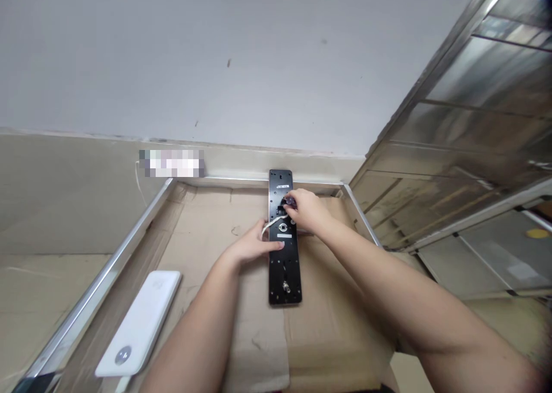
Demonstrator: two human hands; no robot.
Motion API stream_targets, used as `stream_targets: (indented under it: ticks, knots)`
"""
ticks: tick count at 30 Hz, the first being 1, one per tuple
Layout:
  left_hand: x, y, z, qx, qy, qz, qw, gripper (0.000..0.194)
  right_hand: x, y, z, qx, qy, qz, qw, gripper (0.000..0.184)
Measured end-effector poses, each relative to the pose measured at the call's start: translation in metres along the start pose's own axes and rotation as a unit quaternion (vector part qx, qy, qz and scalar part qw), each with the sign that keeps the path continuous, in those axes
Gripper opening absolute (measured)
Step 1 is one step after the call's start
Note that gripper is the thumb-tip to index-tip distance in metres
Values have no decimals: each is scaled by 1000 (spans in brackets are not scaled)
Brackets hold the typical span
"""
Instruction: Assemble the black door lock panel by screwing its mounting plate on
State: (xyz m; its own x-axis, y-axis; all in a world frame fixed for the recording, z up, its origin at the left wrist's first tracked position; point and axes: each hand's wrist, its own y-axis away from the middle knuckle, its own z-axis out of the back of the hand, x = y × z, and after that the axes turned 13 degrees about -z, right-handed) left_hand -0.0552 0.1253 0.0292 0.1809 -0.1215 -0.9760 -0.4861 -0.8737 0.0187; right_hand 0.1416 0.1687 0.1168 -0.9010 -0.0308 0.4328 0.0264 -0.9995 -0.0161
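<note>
A long black metal plate (284, 266), likely the back panel of an electronic door lock, lies lengthwise on flattened cardboard (259, 335). It has several holes and a small threaded post near its lower end. My left hand (254, 245) grips the plate's left edge at mid-height, with fingertips across its face. A thin white cable (269, 227) runs under those fingers. My right hand (304, 209) pinches a small dark purplish item (290, 201) against the plate's upper part. Its exact shape is hidden by my fingers.
A white flat device (138, 323), perhaps a power bank, lies on the cardboard at lower left. A metal frame edge (99, 266) runs along the left side. A mirrored or glossy panel (466, 111) leans at right, beside a pale wall.
</note>
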Motion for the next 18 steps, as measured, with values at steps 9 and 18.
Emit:
stream_targets:
  ticks: [9, 18]
  knots:
    - [11, -9, -15, -73, -4, -62, 995, 74, -26, 7, -29, 138, -221, -145, 954, 25]
    - [2, 18, -30, -11, -78, -7, 997, 72, -30, 46, -19, 237, -331, -207, 890, 15]
